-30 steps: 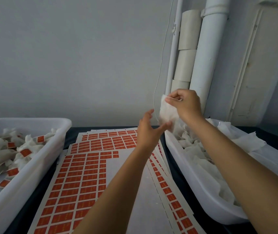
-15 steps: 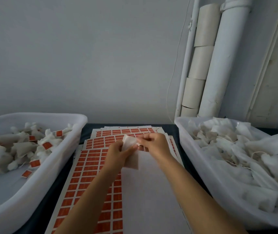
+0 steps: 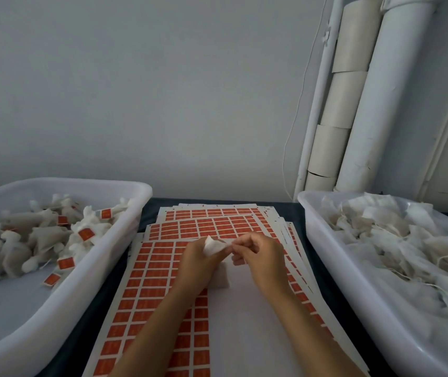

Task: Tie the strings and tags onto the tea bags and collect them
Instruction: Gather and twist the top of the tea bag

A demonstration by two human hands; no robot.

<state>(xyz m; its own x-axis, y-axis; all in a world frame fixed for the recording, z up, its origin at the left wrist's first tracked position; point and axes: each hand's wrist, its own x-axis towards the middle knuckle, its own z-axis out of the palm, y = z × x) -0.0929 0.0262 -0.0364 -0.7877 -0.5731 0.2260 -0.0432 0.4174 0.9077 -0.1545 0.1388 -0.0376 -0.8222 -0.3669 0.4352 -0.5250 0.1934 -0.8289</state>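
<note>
Working now over the middle of the table, the person has brought one tea bag [image 3: 213, 247] down from above the right bin [image 3: 326, 240], where a second ago it was being lifted clear of the heap of untagged bags [image 3: 397, 240]. Half a second ago it was already low between the hands; since then it has been gathered and bunched at its top. The left hand [image 3: 194, 261] grips the bag with fingers curled round its neck, the body of the bag hanging down below the palm, just above the tag sheets [image 3: 146, 281]. The right hand [image 3: 255, 254] pinches at the bag's upper corner between thumb and fingertips; whether a string is caught in that pinch is too fine to make out.

So picking is over and tying is, I would judge, beginning. No orange tag is on this bag yet, and the sheets of them lie directly underneath. Finished bags with tags sit in the left bin [image 3: 125, 240], well apart from the hands, so collecting this one is still some steps away.
</note>
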